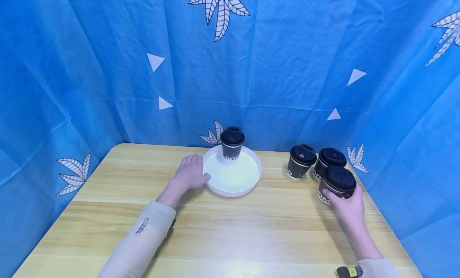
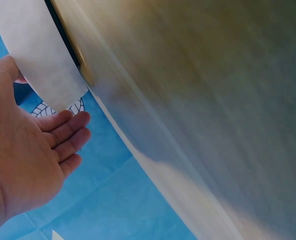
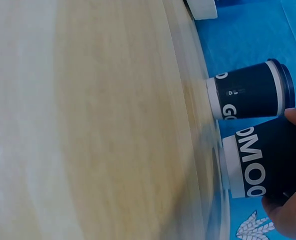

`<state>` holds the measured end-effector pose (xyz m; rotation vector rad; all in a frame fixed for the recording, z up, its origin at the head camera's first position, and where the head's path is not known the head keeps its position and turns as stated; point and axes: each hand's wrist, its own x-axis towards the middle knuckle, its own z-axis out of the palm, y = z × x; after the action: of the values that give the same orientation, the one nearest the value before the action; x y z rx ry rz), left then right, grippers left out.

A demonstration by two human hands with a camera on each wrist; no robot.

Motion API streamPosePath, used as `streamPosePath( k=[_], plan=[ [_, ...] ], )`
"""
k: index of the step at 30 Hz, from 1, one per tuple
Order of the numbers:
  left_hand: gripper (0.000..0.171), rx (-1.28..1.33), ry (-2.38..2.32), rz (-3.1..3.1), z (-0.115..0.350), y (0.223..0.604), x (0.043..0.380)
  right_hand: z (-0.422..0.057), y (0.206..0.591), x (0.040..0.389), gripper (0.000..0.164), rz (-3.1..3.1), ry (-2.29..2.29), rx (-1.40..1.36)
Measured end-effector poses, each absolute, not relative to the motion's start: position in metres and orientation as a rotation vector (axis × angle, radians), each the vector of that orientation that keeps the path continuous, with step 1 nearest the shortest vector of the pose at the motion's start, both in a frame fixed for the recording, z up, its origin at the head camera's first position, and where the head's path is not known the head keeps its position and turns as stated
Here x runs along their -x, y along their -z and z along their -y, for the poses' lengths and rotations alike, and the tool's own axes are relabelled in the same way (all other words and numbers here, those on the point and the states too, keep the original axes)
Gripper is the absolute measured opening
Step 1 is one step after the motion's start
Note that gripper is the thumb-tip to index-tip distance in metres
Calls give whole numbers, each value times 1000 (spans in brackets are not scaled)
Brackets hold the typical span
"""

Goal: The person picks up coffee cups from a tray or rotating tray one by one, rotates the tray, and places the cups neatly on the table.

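A round white tray (image 1: 231, 186) lies on the table toward the back, carrying one lidded black paper coffee cup (image 1: 231, 146) near its far rim. My left hand (image 1: 188, 172) rests against the tray's left side, thumb at the rim and fingers loosely extended along the outer wall. On the right, my right hand (image 1: 351, 208) grips another lidded black coffee cup (image 1: 339, 180) round its side. I cannot tell whether that cup's base touches the table. Close behind it stand two similar coffee cups, one at the left (image 1: 301, 162) and one partly hidden (image 1: 325, 160).
The wooden table (image 1: 230, 234) spreads in front of both arms. A blue curtain (image 1: 287, 70) with white leaf and triangle prints hangs behind and at both sides, close to the table's edges. In the right wrist view, a lidded cup (image 3: 250, 92) stands beside the gripped one.
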<state>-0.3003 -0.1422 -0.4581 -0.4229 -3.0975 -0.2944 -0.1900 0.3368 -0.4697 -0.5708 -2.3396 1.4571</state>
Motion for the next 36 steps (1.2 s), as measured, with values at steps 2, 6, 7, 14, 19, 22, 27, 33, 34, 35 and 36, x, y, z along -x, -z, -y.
streamPosePath(
  k=[2,6,7,14,19,22,27,33,34,35,36],
  plan=[
    [73,421,296,3100,142,457,299,-339,469,190,100,2342,-1440,577],
    [73,421,300,3102,141,454,298,-343,470,192,101,2329,-1420,585],
    [72,425,301,3100,141,454,298,-344,471,192,101,2322,-1423,585],
    [73,428,287,3105,141,456,299,-351,476,194,101,2307,-1402,579],
    [73,423,281,3108,141,457,299,-353,475,194,97,2310,-1395,599],
    [73,422,277,3105,141,458,300,-354,474,193,97,2302,-1409,619],
    [73,420,274,3101,141,458,300,-357,473,192,99,2308,-1415,659],
    [75,414,278,3104,141,458,300,-358,473,192,100,2311,-1426,676],
    [75,415,279,3105,141,458,300,-358,473,192,101,2312,-1426,680],
    [75,415,279,3106,141,458,300,-358,473,192,101,2312,-1428,683],
    [75,415,279,3106,141,458,300,-357,473,191,102,2308,-1434,684]
  ],
)
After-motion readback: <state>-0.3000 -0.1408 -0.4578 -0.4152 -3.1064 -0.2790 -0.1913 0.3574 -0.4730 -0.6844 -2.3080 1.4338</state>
